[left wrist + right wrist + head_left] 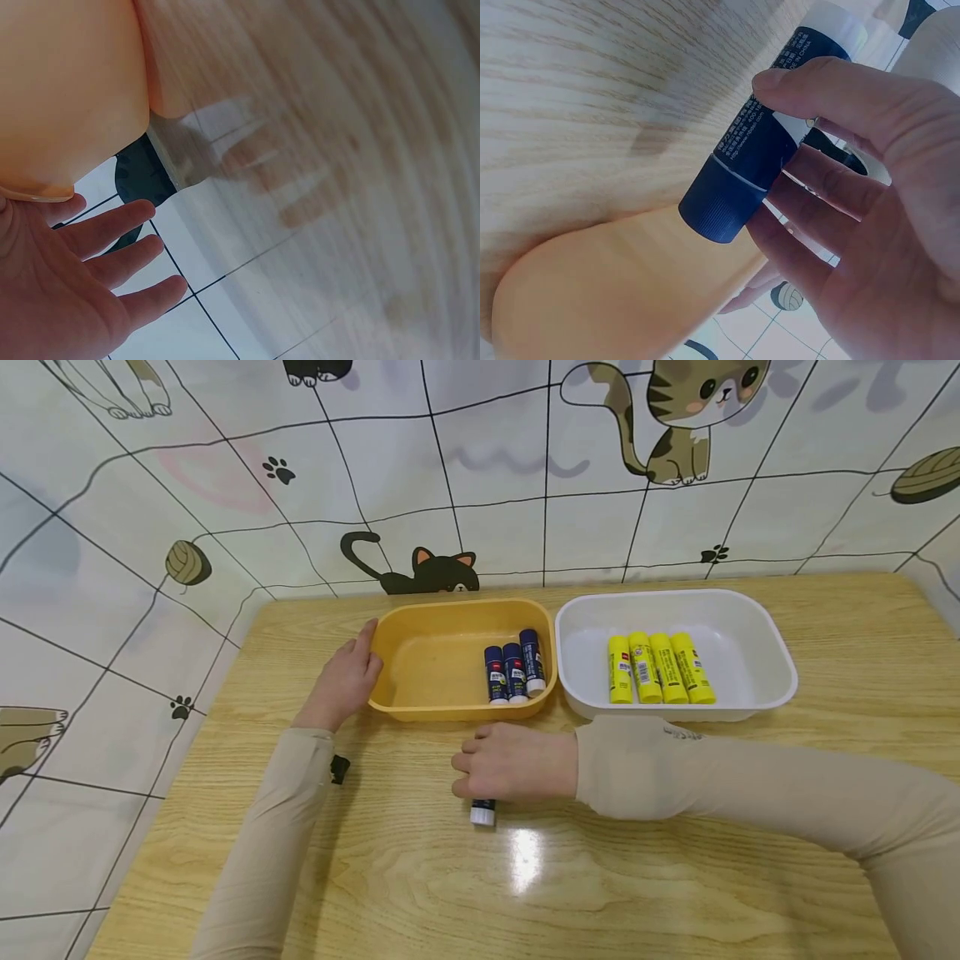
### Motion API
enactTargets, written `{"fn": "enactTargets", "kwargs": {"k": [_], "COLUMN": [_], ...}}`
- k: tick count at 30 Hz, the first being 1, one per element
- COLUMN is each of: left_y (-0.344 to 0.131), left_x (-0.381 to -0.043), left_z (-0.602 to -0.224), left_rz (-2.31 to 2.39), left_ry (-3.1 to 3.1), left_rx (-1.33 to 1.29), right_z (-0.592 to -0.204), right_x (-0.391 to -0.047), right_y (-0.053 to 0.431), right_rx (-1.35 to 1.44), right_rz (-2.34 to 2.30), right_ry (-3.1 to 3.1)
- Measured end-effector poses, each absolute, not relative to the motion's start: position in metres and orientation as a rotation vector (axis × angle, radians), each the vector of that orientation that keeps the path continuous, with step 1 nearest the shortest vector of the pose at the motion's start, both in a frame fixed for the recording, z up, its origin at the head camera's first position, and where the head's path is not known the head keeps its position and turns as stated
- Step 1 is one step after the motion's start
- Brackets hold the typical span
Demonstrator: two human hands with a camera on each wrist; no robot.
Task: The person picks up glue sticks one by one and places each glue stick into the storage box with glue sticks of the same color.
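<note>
My right hand (517, 764) pinches a dark blue glue stick (761, 112) between thumb and fingers, just in front of the orange tray (427, 713). In the head view only the white end of this stick shows below the hand. My left hand (348, 672) lies along the tray's left end, its fingers extended at the rim; the left wrist view shows the palm facing the tray wall. Inside the tray, three dark blue glue sticks (514, 672) stand side by side at the right end.
Right beside the orange tray is a white tray (757, 689) with several yellow glue sticks (647, 670) in a row. A small black patch (340, 769) lies near the left sleeve. The wooden table (420, 893) backs onto a wall (495, 460) with cat drawings.
</note>
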State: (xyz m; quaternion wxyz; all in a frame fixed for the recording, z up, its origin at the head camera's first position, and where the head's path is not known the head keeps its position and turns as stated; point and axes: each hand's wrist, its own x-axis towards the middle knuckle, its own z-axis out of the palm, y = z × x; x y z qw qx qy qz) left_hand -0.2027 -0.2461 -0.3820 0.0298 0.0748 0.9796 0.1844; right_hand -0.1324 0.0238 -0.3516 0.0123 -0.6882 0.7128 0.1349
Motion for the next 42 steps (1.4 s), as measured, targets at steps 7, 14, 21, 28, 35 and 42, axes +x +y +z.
{"fn": "enactTargets", "kwargs": {"k": [7, 14, 21, 28, 35, 42], "left_y": [-0.246, -0.246, -0.246, -0.246, -0.246, -0.246], "left_x": [-0.204, -0.205, -0.205, -0.205, -0.205, -0.205], "left_z": [-0.381, -0.381, -0.381, -0.379, -0.378, -0.379], "left_rz": [0.58, 0.575, 0.569, 0.54, 0.514, 0.499], "left_ry": [3.004, 3.003, 3.005, 2.998, 2.983, 2.983], "left_rx": [0.216, 0.212, 0.215, 0.201, 0.19, 0.199], "right_z": [-0.346, -0.339, -0.331, -0.321, -0.309, -0.305], "right_x": [-0.134, -0.134, -0.132, -0.131, -0.132, -0.135], "right_y": [0.025, 0.028, 0.03, 0.032, 0.031, 0.033], "right_rx": [-2.142, -2.14, -2.177, -2.189, -2.139, -2.123], "right_rz": [0.442, 0.438, 0.442, 0.456, 0.501, 0.491], "right_ry": [2.223, 2.231, 2.269, 2.274, 2.287, 2.289]}}
